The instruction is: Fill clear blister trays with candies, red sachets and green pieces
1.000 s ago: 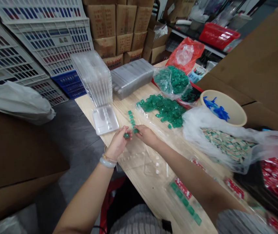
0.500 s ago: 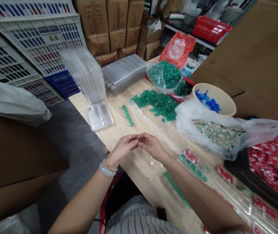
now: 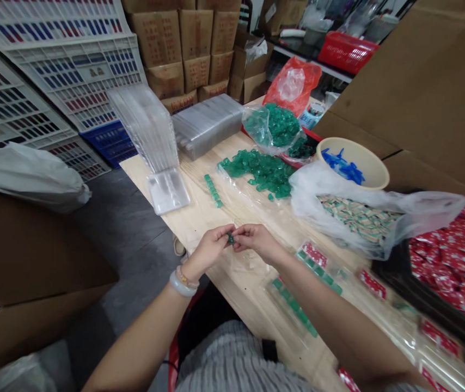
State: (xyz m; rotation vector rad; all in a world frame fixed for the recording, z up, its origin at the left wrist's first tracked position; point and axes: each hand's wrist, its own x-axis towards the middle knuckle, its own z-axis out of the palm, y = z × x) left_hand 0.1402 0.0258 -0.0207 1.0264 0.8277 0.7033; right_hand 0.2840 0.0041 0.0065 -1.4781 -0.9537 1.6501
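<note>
Near the table's front edge my left hand [image 3: 212,246] pinches a small dark green piece [image 3: 230,237] between thumb and fingers. Close against it, my right hand [image 3: 257,241] has its fingertips pressed together at the same piece. Beyond the hands lies a short row of green cubes [image 3: 213,191], with a loose heap of green pieces [image 3: 259,170] to its right. A clear plastic tray [image 3: 169,191] sits at the left table edge. Beside my right forearm are clear packs [image 3: 295,306] holding green cubes, some with red packets.
Stacked clear trays [image 3: 208,122] stand at the back of the wooden table [image 3: 200,218]. To the right are a bag of green pieces [image 3: 277,128], a cream bowl [image 3: 373,163] with blue pieces, a bag of striped packets [image 3: 359,218] and red packets [image 3: 457,261].
My fingertips have parted slightly, so the dark green piece between them now shows. The camera view has shifted a little.
</note>
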